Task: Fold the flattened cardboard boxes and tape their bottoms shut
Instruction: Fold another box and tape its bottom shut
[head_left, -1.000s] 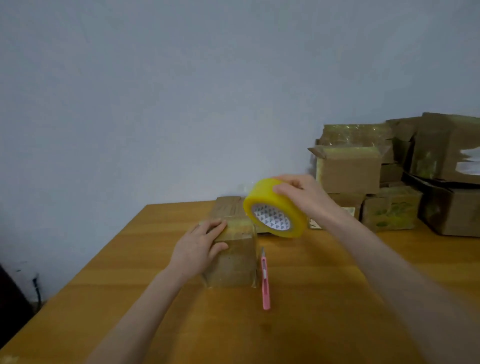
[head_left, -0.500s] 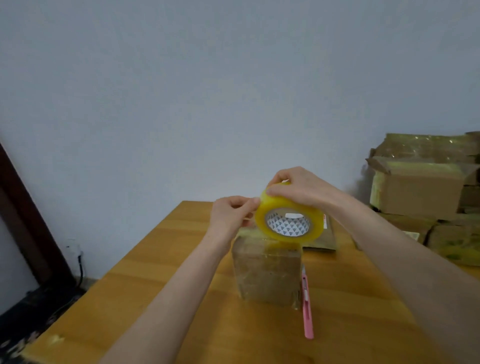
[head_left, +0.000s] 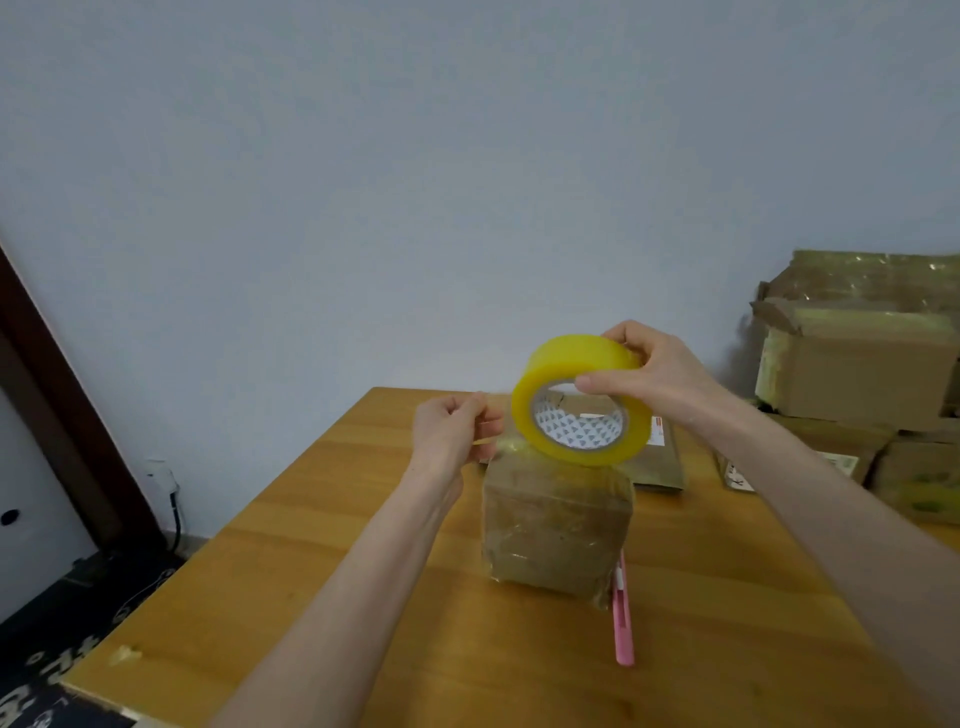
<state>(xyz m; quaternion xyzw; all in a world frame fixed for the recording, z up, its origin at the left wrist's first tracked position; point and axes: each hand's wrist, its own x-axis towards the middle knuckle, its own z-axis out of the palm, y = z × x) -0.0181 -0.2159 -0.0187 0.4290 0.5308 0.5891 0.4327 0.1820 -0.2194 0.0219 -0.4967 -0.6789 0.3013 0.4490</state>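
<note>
Tape roll (head_left: 566, 361) between right fingers (head_left: 605, 385), above box (head_left: 556, 530)

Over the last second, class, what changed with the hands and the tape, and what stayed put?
The left hand lifted off the box and now pinches the tape's free end beside the tape roll. The right hand kept its grip on the roll, now held just above the box. The box and pink cutter stayed where they were on the table.

one tape roll (head_left: 569, 358), one pink cutter (head_left: 624, 626), two hands (head_left: 453, 434) (head_left: 655, 375), several cardboard boxes (head_left: 556, 535)
</note>
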